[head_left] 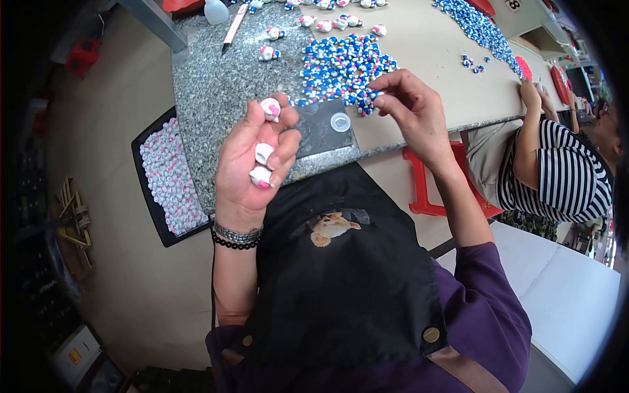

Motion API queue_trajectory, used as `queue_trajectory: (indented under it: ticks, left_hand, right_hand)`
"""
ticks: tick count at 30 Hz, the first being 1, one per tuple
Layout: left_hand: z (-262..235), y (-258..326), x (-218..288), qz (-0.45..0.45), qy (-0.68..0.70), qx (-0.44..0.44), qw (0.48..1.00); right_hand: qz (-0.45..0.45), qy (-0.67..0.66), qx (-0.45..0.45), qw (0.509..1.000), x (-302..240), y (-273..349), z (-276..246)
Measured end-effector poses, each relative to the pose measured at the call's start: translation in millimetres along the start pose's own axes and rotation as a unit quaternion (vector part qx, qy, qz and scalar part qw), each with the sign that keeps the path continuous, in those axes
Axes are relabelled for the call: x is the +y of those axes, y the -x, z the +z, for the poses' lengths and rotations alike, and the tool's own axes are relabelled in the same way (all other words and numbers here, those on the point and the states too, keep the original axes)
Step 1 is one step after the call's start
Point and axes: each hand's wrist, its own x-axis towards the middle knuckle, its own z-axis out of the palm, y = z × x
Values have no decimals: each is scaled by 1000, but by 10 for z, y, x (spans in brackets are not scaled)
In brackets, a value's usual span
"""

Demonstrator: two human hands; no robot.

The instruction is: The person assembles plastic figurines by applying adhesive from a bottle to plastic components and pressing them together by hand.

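Note:
My left hand is raised palm-up over the table's near edge and holds three small white and pink figurines between fingers and thumb. My right hand reaches to the near edge of a heap of small blue and white pieces and pinches one of them at the fingertips. A dark flat pad with a small clear round cap on it lies between my hands on the grey speckled table.
A black tray full of white and pink figurines sits low at the table's left. More figurines, a pink-handled knife and a second blue heap lie farther off. A person in a striped shirt sits at right by a red stool.

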Motion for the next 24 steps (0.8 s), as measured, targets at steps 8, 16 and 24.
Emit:
queue_trajectory:
  ticks: [8,16,24]
  left_hand:
    - [-17,238,-201,20,-15,45,999]
    - [48,242,-234,22,-82,71,994]
    - [72,217,-379,89,-265,107,954]
  right_hand:
    - [-226,272,-102,930,25,3,207]
    - [-248,331,-107,904,123,-23,275]
    - [-160,149,-25,976,157,11,193]
